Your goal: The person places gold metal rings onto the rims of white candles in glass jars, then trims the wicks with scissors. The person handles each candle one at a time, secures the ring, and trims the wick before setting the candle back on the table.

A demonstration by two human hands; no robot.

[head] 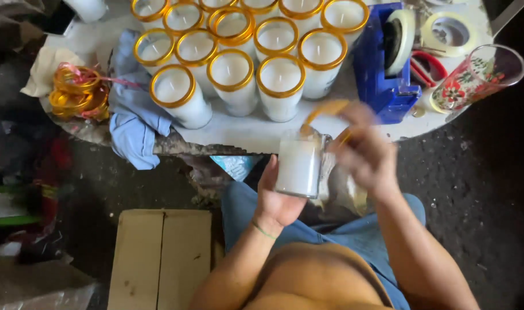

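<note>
My left hand [276, 198] grips a white candle in a clear glass jar [299, 166] from below, over my lap. My right hand [362, 152], blurred by motion, holds a gold ring [325, 112] at the jar's open top. Just beyond, on the white table [244, 132], stand several finished white candle jars with gold rims [230, 72].
A blue tape dispenser [382, 63] stands at the table's right, with a tape roll [448, 31], red scissors [428, 66] and a flowered glass [474, 77] beside it. A bunch of gold rings [78, 92] and a blue cloth [133, 117] lie at left. A cardboard box [161, 258] sits on the floor.
</note>
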